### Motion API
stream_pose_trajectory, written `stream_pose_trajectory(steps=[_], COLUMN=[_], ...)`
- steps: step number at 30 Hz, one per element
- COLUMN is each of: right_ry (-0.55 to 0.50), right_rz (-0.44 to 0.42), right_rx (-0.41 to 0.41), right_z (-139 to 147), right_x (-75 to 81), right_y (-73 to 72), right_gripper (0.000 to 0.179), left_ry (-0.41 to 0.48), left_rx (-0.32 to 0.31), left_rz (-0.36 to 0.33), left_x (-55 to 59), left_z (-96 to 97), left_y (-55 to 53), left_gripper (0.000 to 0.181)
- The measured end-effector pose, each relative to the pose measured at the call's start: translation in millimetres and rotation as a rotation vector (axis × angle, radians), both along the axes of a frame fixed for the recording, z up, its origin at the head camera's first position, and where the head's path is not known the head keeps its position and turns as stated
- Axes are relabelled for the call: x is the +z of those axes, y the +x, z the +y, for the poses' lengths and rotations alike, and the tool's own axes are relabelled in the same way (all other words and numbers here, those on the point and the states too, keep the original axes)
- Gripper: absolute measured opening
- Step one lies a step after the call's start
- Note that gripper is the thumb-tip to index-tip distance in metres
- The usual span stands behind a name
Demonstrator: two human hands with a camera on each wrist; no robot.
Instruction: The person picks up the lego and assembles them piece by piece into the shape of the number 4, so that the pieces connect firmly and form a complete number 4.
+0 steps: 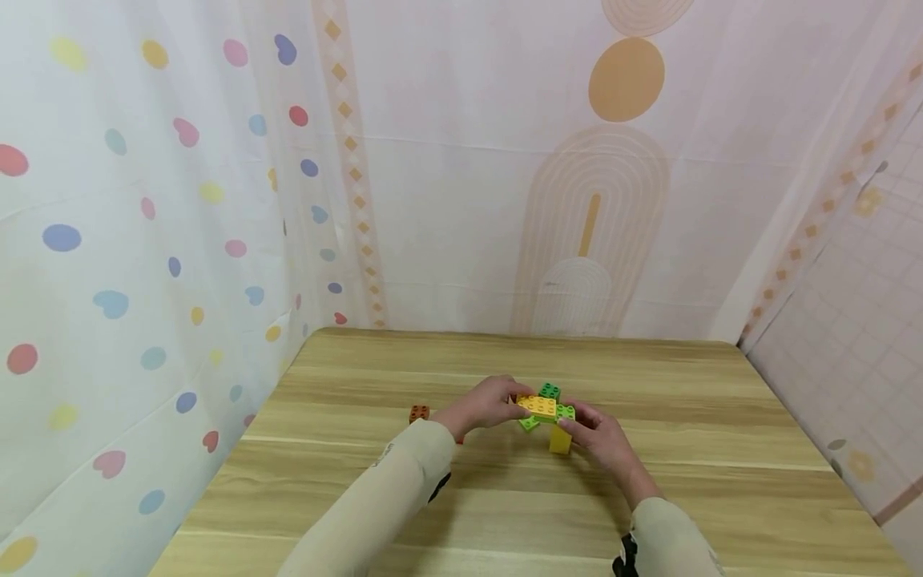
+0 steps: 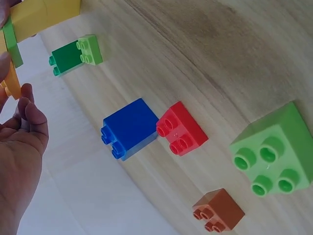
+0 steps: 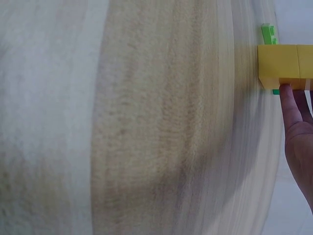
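Observation:
Ahead of me, my left hand (image 1: pixel 493 401) pinches a studded orange-yellow building brick (image 1: pixel 539 406) between thumb and fingers. That brick sits over the light green brick (image 1: pixel 566 411), which tops an upright yellow stack (image 1: pixel 560 440). From the other side, my right hand (image 1: pixel 602 437) holds this stack, thumb near the green brick. Seen by the left wrist, the orange-yellow brick (image 2: pixel 13 82), the green brick (image 2: pixel 12 43) and the yellow bricks (image 2: pixel 46 18) line up as one piece. In the right wrist view, a fingertip of the right hand (image 3: pixel 301 139) touches the yellow bricks (image 3: pixel 281 63).
On the wooden table (image 1: pixel 505 513) lie a blue brick (image 2: pixel 131 125), a red brick (image 2: pixel 185 129), a brown brick (image 2: pixel 222 210) and a large light green brick (image 2: pixel 276 149). A dark green brick (image 2: pixel 67 58) stands against a small light green one (image 2: pixel 91 49) behind the hands.

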State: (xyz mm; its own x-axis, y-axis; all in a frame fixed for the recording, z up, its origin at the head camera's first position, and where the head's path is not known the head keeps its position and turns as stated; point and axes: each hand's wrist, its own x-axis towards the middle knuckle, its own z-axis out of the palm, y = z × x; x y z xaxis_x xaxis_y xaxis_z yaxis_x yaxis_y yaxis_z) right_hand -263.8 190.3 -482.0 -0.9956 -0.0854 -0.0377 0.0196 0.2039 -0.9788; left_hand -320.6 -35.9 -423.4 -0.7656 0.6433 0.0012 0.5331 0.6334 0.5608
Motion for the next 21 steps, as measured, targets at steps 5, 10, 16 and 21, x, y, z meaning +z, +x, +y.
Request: stream_pose_trajectory(steps=[5, 10, 16, 21], right_ry=[0.004, 0.001, 0.005, 0.002], right_rz=[0.003, 0.000, 0.004, 0.009], right_rx=[-0.008, -0.005, 0.004, 0.007], right_z=[0, 0, 0, 0], right_x=[1.5, -0.4, -1.7, 0.6], right_y=[0.3, 0.2, 0.9, 1.6], right_gripper=[0.046, 0.046, 0.049, 0.048], left_ry=[0.005, 0.167, 0.315, 0.306], left_rx=[-0.012, 0.062, 0.139, 0.153], left_rz=[0.014, -0.121, -0.202, -0.216], left_x=[-3.9, -16.3, -26.8, -24.3], left_z=[-0.6, -1.8, 0.9, 3.1], left_y=[-1.4, 2.9, 4.9, 2.6], left_gripper=[0.037, 0.042, 0.039, 0.034])
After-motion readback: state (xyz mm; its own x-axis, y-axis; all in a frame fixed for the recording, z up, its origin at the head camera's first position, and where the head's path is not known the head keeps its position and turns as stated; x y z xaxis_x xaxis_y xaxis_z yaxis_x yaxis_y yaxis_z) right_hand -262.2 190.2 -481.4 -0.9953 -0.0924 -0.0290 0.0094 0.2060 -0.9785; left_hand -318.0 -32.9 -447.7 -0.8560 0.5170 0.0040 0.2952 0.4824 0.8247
